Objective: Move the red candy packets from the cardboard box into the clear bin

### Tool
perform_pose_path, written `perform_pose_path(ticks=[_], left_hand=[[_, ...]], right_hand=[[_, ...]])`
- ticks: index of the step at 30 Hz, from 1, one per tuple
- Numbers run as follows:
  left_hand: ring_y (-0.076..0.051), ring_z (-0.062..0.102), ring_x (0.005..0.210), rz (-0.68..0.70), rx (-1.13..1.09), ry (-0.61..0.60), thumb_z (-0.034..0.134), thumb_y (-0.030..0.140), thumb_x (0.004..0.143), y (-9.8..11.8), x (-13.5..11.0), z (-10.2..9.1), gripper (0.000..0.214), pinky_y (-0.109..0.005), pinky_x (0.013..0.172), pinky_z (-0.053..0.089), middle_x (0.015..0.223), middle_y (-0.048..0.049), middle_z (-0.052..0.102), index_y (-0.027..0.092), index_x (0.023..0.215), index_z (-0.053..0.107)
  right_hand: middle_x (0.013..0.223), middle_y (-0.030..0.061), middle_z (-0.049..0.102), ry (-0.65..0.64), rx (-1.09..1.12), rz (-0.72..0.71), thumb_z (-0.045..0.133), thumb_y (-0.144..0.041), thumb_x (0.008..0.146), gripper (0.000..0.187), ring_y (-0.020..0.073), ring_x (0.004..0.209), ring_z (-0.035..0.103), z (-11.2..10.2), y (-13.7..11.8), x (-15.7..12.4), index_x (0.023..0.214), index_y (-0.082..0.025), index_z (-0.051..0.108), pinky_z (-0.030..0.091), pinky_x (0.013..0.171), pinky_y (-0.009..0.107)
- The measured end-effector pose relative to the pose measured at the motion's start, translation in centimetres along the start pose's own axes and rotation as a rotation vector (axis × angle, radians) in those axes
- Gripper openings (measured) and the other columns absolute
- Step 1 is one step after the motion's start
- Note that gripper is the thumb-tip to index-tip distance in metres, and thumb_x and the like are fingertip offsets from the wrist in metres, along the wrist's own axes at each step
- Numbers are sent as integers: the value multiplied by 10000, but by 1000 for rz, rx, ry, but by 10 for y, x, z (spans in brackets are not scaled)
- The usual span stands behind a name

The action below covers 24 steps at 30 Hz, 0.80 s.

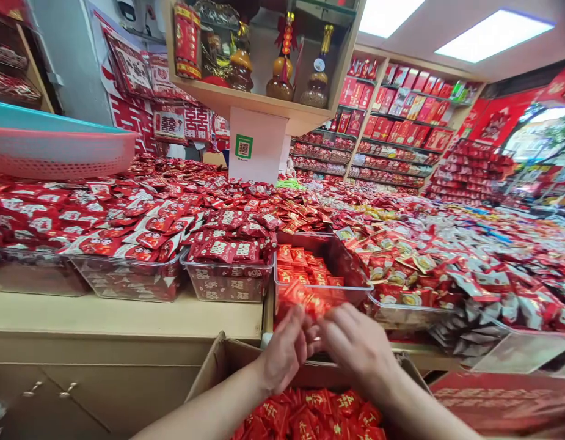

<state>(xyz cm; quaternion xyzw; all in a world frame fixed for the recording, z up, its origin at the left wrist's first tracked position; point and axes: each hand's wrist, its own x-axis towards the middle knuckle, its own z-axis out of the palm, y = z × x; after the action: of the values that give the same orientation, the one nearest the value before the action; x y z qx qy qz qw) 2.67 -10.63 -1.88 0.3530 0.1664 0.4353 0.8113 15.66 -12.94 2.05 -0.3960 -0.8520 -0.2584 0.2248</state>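
My left hand [286,345] and my right hand [360,342] are close together in the middle, fingers curled round a bunch of small red wrapped candies [309,300] with gold print. Motion blurs the candies and fingertips, so the exact grip is partly hidden. Just beyond the hands stands a clear plastic bin [350,287], partly filled with similar red candies [303,260]. Below my forearms an open cardboard box [218,360] holds many red candies [319,409] with gold lettering.
Clear bins heaped with red packets, such as one with white characters [231,284], line the counter [172,318] on both sides. A pink basket [62,150] rests on the packets at left. A display cabinet [259,101] overhangs the middle. Cupboard doors [57,397] are below left.
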Motion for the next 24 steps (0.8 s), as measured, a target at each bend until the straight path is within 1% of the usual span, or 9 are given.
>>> perform_pose_path(ticks=[3, 6, 9, 11, 13, 15, 19, 22, 24], left_hand=[[-183, 566, 880, -30, -59, 125, 440, 369, 785, 3, 0, 7, 273, -325, 802, 408, 983, -99, 592, 151, 933, 512], [-201, 553, 919, -39, -24, 150, 461, 314, 784, 0, 2, 4, 244, -349, 823, 400, 1038, -116, 574, 142, 949, 514], [-210, 504, 1004, 15, 76, 111, 434, 332, 797, -2, 3, 2, 303, -351, 877, 362, 1092, -123, 545, 138, 1016, 511], [-213, 459, 1059, 63, 156, 50, 406, 349, 808, -2, 2, 2, 340, -349, 912, 328, 1130, -119, 519, 137, 1052, 511], [-210, 421, 1095, 85, 217, -8, 381, 361, 816, -3, 0, 5, 357, -346, 933, 302, 1167, -103, 491, 147, 1070, 514], [-207, 394, 1117, 72, 256, -35, 361, 381, 819, -4, -1, 7, 374, -344, 944, 287, 1191, -89, 471, 157, 1076, 517], [-216, 405, 1101, -13, 271, -59, 328, 453, 807, -8, -2, 7, 447, -360, 927, 301, 1171, -102, 483, 156, 1093, 501], [-210, 455, 1038, -2, 421, -68, 462, 443, 745, -10, -1, 4, 460, -351, 902, 323, 1120, -101, 517, 162, 1109, 470], [-201, 493, 965, 46, 601, -66, 587, 369, 671, -10, 1, 1, 441, -329, 872, 346, 1035, -85, 563, 145, 1043, 506]], right_hand=[[635, 36, 495, -5, 67, -114, 374, -161, 805, 219, 145, 593, 385, 15, -15, -31, 636, -161, 513, 283, 512, 269], [663, 30, 507, -5, 219, -85, 410, -145, 790, 154, 146, 632, 408, 25, -17, -42, 688, -170, 523, 317, 542, 278], [789, 43, 510, 77, 586, 233, 472, -204, 765, 71, 138, 698, 443, 24, -16, -42, 822, -175, 503, 377, 597, 269], [817, 45, 502, 92, 855, 518, 489, -265, 759, 213, 119, 663, 455, 23, -17, -41, 949, -174, 456, 398, 560, 238], [800, 35, 510, 42, 1040, 695, 489, -312, 759, 290, 106, 610, 456, 24, -16, -42, 1011, -178, 435, 394, 510, 217], [818, 37, 522, -16, 1124, 739, 518, -341, 736, 290, 115, 639, 471, 27, -14, -43, 976, -181, 483, 402, 537, 222], [810, 26, 539, -1, 1336, 771, 575, -351, 684, 222, 135, 714, 492, 30, -10, -43, 813, -175, 532, 413, 656, 256], [762, 4, 541, 62, 1585, 867, 606, -351, 651, 227, 121, 687, 497, 28, -9, -41, 723, -171, 488, 408, 638, 242], [687, -18, 525, 94, 1637, 958, 626, -353, 627, 252, 97, 614, 474, 28, -8, -41, 674, -169, 461, 387, 572, 213]])
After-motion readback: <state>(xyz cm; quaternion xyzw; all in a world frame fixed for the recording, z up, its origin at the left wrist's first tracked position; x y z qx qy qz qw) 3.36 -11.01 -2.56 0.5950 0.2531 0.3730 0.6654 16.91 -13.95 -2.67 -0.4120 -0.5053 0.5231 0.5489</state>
